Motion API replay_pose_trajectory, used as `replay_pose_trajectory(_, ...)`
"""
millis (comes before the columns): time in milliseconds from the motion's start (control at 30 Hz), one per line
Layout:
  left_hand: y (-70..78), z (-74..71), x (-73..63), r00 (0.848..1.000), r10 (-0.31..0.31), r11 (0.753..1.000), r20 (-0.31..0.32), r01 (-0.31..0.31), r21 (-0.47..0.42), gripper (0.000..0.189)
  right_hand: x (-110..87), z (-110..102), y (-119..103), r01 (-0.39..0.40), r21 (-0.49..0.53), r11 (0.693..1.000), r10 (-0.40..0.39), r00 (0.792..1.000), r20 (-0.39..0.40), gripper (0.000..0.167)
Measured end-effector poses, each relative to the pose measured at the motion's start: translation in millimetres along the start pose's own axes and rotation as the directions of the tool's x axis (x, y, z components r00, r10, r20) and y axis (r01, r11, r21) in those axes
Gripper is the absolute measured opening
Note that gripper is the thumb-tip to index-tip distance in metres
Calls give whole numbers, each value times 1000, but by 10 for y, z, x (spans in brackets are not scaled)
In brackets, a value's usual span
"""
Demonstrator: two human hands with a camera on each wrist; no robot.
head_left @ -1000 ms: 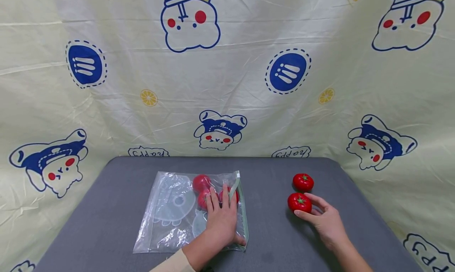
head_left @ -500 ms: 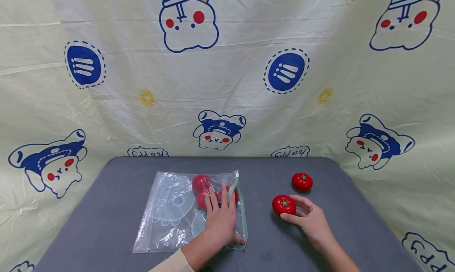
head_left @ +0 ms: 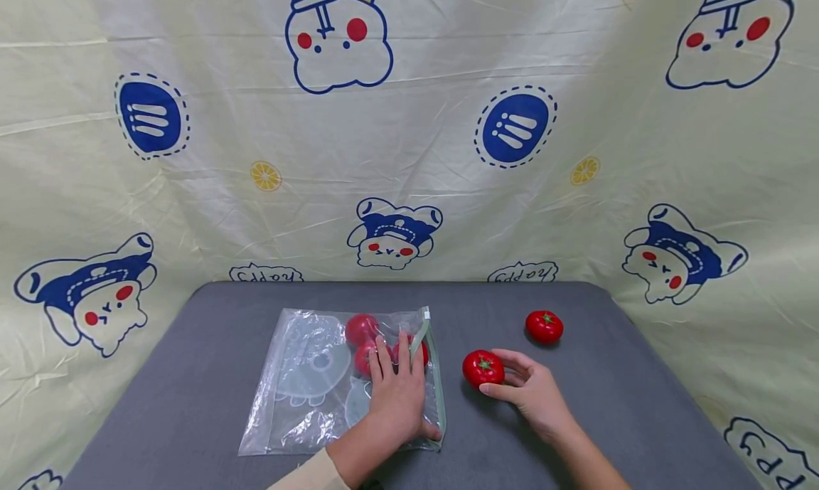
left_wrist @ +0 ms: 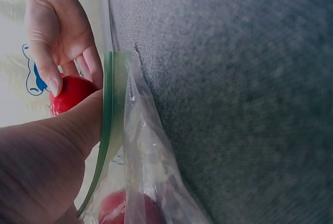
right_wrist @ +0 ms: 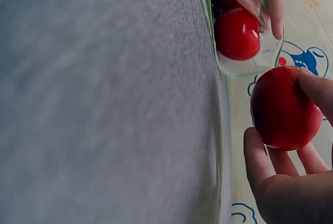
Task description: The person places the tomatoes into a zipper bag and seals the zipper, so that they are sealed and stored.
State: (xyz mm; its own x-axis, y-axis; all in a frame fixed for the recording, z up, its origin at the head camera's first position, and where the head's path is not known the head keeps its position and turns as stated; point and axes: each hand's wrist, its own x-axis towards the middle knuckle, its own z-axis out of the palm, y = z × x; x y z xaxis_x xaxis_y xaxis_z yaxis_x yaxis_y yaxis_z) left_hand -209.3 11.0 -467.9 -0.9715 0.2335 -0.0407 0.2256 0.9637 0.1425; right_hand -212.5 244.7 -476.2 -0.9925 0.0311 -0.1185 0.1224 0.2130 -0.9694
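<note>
A clear zip bag (head_left: 301,412) with pale cartoon prints and a green closure strip (left_wrist: 107,99) lies flat on the table. Several red tomatoes (head_left: 362,331) show inside it, near its right end. My left hand (head_left: 398,401) rests on top of the bag, fingers straight and spread, its thumb at the strip. Seen from the right wrist, the bag's mouth gapes, with a tomato (right_wrist: 237,34) just inside. My right hand (head_left: 531,394) grips another tomato (head_left: 481,368) between thumb and fingers, a short way right of the mouth. That tomato (right_wrist: 286,109) is fully outside the bag.
One more tomato (head_left: 544,328) sits on the grey table (head_left: 640,419) at the right, beyond my right hand. A cream cloth (head_left: 435,148) with cartoon prints hangs behind the table and along its sides.
My right hand has carried the gripped tomato leftward toward the bag's mouth, away from the other loose tomato. My left hand and the bag have stayed in place.
</note>
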Motion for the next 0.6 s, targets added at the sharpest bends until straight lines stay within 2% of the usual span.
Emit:
replay_pose_trajectory(167,4,1,6,1000,-4,1000,6,4,-2,128,49,78,-11,1,2,1000,-1,1000,13,67)
replay_pose_trajectory(600,8,-8,6,1000,-9,1000,10,9,8,128,183,248,-34,34,-131,991,-31,999,26,64)
